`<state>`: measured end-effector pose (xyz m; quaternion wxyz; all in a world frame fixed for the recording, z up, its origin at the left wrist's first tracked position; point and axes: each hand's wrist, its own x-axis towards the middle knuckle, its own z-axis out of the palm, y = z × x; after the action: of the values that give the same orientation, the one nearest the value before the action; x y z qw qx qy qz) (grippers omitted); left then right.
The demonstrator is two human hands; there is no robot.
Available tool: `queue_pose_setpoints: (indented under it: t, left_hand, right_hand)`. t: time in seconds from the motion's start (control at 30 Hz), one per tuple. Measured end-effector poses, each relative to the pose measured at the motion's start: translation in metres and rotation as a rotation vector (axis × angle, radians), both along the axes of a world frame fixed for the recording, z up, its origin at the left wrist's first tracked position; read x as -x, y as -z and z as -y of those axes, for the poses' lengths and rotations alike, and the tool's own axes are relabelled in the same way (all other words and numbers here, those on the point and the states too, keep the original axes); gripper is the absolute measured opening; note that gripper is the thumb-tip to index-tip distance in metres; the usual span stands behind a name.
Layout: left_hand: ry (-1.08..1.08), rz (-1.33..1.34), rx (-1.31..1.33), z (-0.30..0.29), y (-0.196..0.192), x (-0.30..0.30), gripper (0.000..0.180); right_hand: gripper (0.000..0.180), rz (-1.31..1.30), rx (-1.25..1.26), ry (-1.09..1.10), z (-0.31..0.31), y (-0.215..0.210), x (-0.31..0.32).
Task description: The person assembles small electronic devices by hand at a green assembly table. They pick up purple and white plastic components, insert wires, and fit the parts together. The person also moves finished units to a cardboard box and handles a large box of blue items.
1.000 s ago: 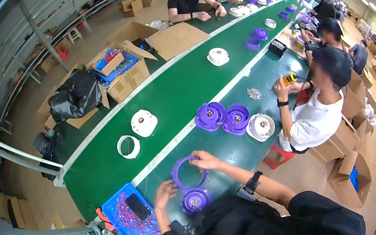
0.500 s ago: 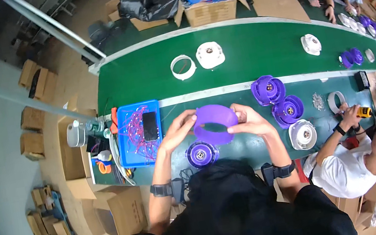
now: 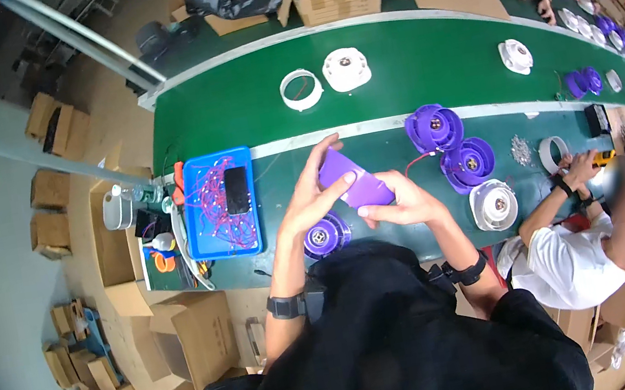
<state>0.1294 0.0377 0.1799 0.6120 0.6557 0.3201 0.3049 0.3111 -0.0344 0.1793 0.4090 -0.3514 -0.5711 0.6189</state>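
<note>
A purple ring is held above the green workbench between both hands, turned so that mainly its outer wall shows. My left hand grips its left side, thumb across the wall. My right hand holds the lower right end, thumb on the near edge and fingers partly hidden. Just below on the bench sits a round purple housing with a metal centre. Right of my hands stand two more purple housings, and a white one nearer me. A thin red wire lies beside the purple pair.
Left of my hands lies a blue tray with tangled red wires and a black phone-like slab. A white ring and white housing sit across the bench. A co-worker in white works close on the right.
The purple ring has turned from showing its opening to a tilted, wall-on pose. My left thumb has come across its wall, and my hands have drawn closer together.
</note>
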Motion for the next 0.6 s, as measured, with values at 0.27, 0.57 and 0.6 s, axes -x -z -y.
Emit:
queue_pose_setpoints:
  t: [0.27,0.57,0.6]
  left_hand:
    - [0.004,0.011,0.074,0.012,0.012,-0.014,0.038]
    - [0.028,-0.042,0.172,0.027,0.023,-0.002,0.034]
    - [0.023,-0.039,0.171,0.028,0.024,0.002,0.035]
  right_hand:
    - [0.031,-0.035,0.110,0.237,0.019,0.003,0.000]
    - [0.051,0.141,-0.015,0.115,0.028,0.014,0.004]
    - [0.050,0.164,-0.027,0.127,0.028,0.015,0.007]
